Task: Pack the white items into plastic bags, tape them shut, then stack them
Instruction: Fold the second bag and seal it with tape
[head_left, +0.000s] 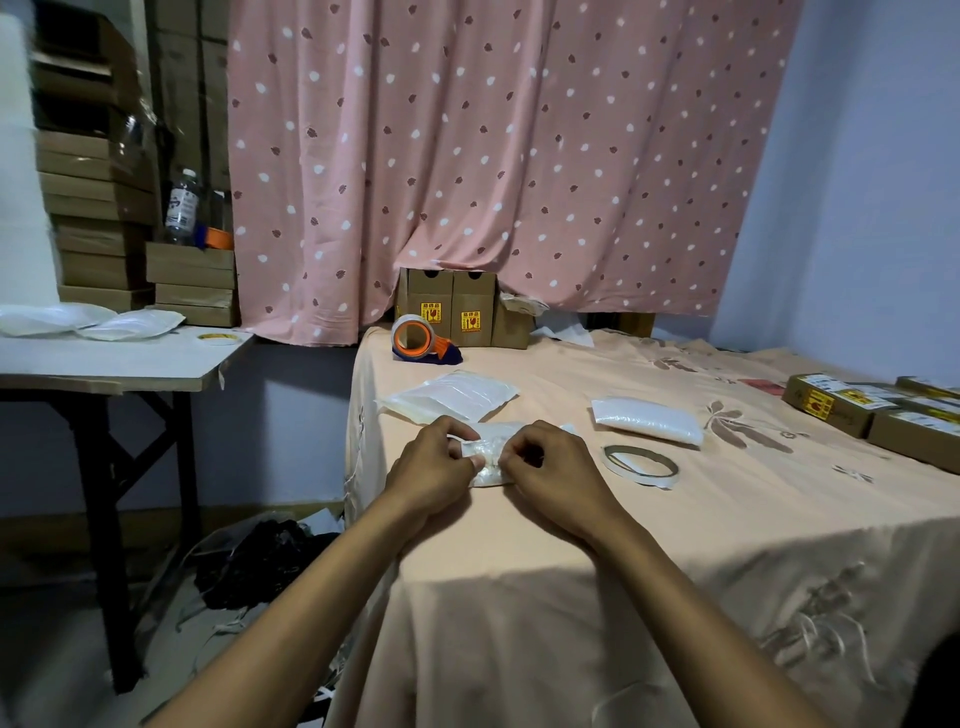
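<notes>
A small white item in a clear plastic bag (490, 451) lies on the peach tablecloth (649, 545) near the table's left front. My left hand (434, 467) pinches its left side and my right hand (553, 475) pinches its right side, fingers curled over the bag. Just behind lies a flat pile of empty plastic bags (449, 395). A packed white bag (647, 418) rests to the right. A thin roll of tape (640, 465) lies right of my right hand. An orange tape dispenser (422, 340) stands at the back.
Small cardboard boxes (457, 312) stand against the pink curtain. Labelled flat boxes (878, 410) sit at the far right edge. A side table (104, 358) on the left holds white bags and a tape roll, with stacked cartons behind. Dark clutter lies on the floor.
</notes>
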